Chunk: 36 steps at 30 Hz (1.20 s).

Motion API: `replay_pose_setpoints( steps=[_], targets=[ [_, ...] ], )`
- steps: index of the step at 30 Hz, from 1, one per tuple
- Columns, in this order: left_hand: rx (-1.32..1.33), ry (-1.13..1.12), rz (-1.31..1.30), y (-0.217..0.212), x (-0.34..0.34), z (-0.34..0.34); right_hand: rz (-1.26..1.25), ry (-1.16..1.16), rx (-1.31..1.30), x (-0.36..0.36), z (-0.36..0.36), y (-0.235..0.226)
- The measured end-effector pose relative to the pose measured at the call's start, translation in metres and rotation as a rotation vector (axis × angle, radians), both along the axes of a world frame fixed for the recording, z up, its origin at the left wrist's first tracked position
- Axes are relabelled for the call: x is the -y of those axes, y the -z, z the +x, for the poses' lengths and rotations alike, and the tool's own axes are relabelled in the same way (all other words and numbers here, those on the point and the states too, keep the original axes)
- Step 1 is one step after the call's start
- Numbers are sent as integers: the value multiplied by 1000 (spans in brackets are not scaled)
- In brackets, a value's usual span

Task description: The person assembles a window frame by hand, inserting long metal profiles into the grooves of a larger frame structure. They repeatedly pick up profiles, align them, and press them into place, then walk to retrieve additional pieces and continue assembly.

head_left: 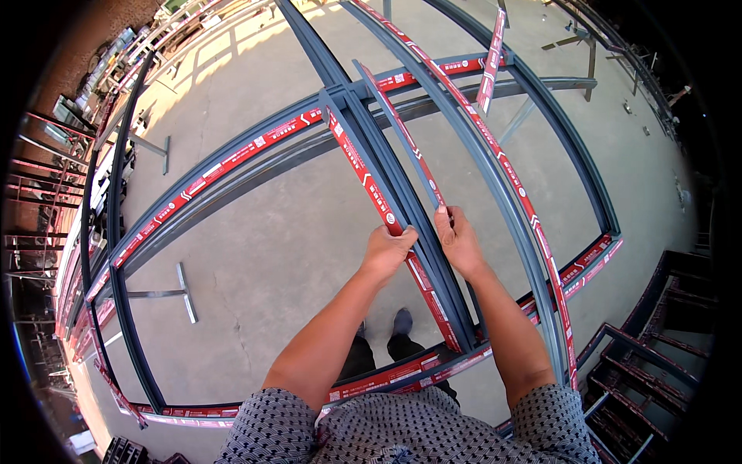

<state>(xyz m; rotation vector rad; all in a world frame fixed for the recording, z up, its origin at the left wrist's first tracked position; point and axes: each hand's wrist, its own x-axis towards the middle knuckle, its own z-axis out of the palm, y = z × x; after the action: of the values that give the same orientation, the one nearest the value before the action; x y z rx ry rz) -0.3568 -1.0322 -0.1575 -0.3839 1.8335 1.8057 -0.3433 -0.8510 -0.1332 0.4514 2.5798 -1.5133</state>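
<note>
A large grey metal window frame [232,166] with red protective tape lies flat on stands over a concrete floor. My left hand [386,251] grips a long grey strip with red tape [359,166] that runs away from me along the frame's middle bar. My right hand [457,236] holds the near end of a second, thinner taped strip [402,139] just to the right of the first. The two hands are close together, almost touching, above the central bar [417,232].
Metal T-shaped stands [182,292] hold the frame above the floor. Stacked frames lean at the left [46,193] and dark frames lie at the lower right [649,340]. My feet [400,321] show under the frame. More profiles run along the far left.
</note>
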Motion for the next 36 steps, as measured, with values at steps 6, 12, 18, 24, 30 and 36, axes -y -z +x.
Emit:
replay_pose_setpoints(
  steps=[6,12,18,24,30,36],
  targets=[
    [-83,-29,84,-23,11,14,-114,-72,36,-3,11,-34],
    [-141,-53,261,-27,20,25,-138,-253,121,21,51,-53],
    [-187,-82,373,-33,36,37,-116,-355,22,35,58,-60],
    [-250,-131,373,-51,51,37,-80,-450,79,47,52,-72],
    [-280,-119,418,-62,62,46,-109,-510,201,60,51,-78],
    [-238,-133,436,-57,59,61,-79,-528,155,58,58,-75]
  ],
)
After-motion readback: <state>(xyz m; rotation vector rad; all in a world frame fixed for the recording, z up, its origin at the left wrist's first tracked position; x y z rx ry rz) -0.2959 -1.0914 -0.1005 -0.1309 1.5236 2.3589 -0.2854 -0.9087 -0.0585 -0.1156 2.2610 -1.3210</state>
